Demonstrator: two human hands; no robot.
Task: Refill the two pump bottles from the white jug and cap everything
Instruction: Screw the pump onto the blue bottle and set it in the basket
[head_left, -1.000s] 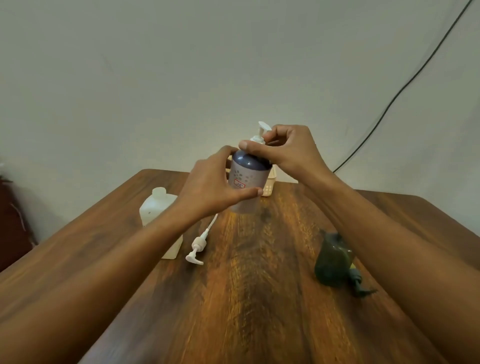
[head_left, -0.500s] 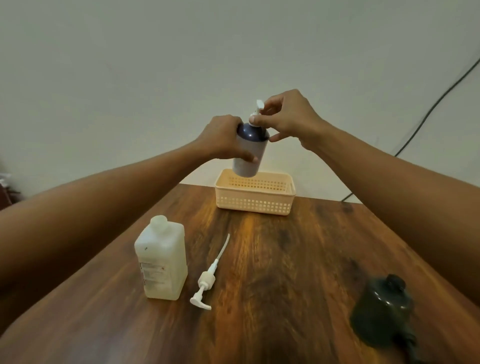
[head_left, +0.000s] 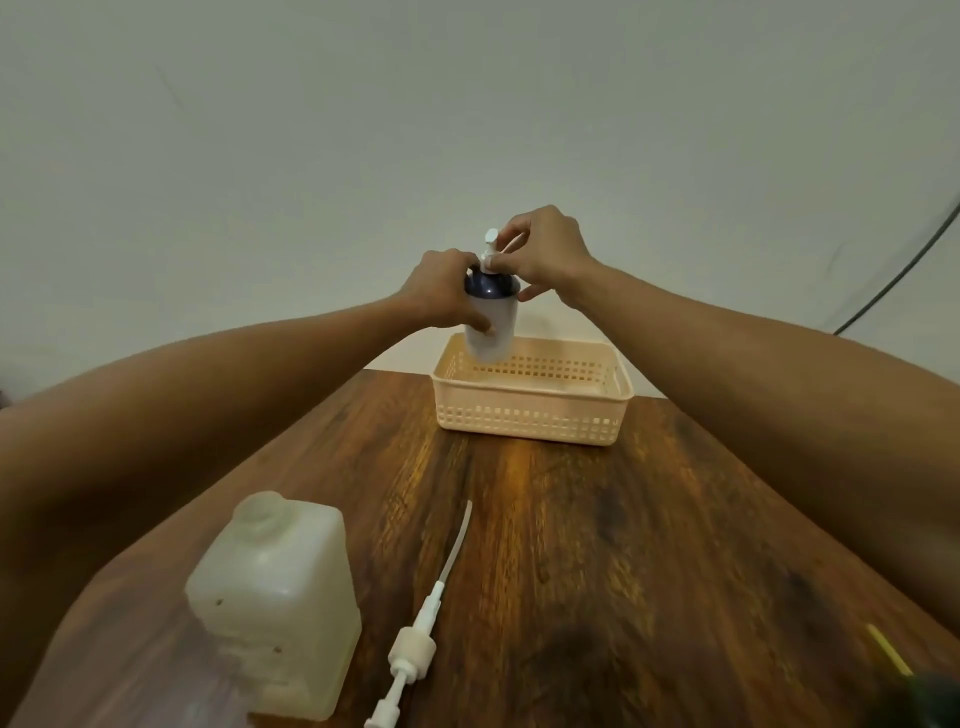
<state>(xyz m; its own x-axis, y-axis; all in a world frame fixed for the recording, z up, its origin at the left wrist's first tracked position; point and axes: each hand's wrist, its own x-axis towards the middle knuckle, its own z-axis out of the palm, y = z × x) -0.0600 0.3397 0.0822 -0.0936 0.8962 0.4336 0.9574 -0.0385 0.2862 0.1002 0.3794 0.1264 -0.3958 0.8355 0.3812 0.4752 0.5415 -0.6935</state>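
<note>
My left hand (head_left: 441, 283) gripped the pump bottle (head_left: 491, 322) by its body, held above the basket's (head_left: 530, 415) left end. My right hand (head_left: 540, 254) pinched its pump head (head_left: 489, 249). White jug (head_left: 275, 603) stood uncapped near me, loose pump (head_left: 415, 639) lying beside it on the table (head_left: 597, 545).

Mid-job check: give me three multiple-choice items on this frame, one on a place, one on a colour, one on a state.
1. The dark-capped white pump bottle is
A. held over the peach plastic basket
B. lying on the wooden table
C. beside the translucent white jug

2. The basket is
A. blue
B. peach
C. black

3. The jug's mouth is
A. capped
B. open
C. fitted with a pump

Answers:
1 A, the left hand and right hand hold it there.
2 B, pale peach lattice.
3 B, the neck shows bare; the loose white pump lies alongside.
</note>
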